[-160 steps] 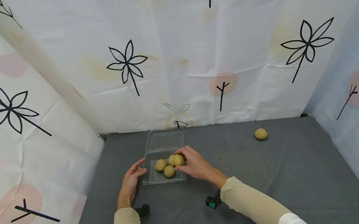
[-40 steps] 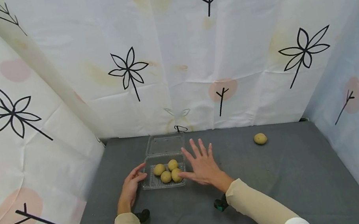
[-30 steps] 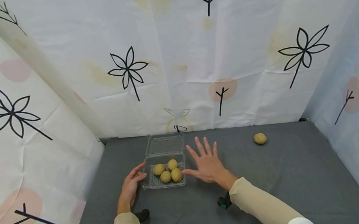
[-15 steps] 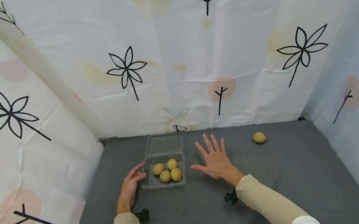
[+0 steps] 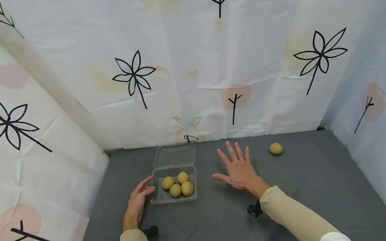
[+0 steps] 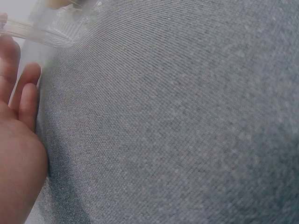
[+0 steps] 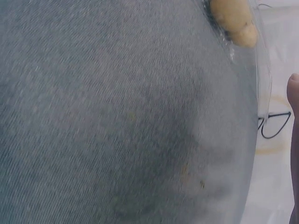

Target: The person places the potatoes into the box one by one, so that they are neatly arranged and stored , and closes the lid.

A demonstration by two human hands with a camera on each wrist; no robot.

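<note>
A clear plastic clamshell container (image 5: 155,202) stands with its lid (image 5: 175,156) folded back. Several small yellow-brown potatoes (image 5: 187,188) lie in its base. At the container's left side is my left hand (image 5: 135,203), its thumb and index finger holding the rim. The left wrist view shows the rim (image 6: 42,35) at those fingertips, with the other fingers loosely bent. My right hand (image 5: 241,172) hovers to the right of the container with fingers spread, touching no potato. Another potato (image 5: 276,149) lies alone on the table, beyond the right hand.
A dark grey cloth covers the table (image 5: 213,237). White patterned curtains (image 5: 188,52) enclose it at the back and both sides. Each wrist wears a small black camera (image 5: 151,232).
Earlier, my right hand held a potato inside the container. It has let go and moved right with its fingers spread. My left hand has stayed at the container's left side.
</note>
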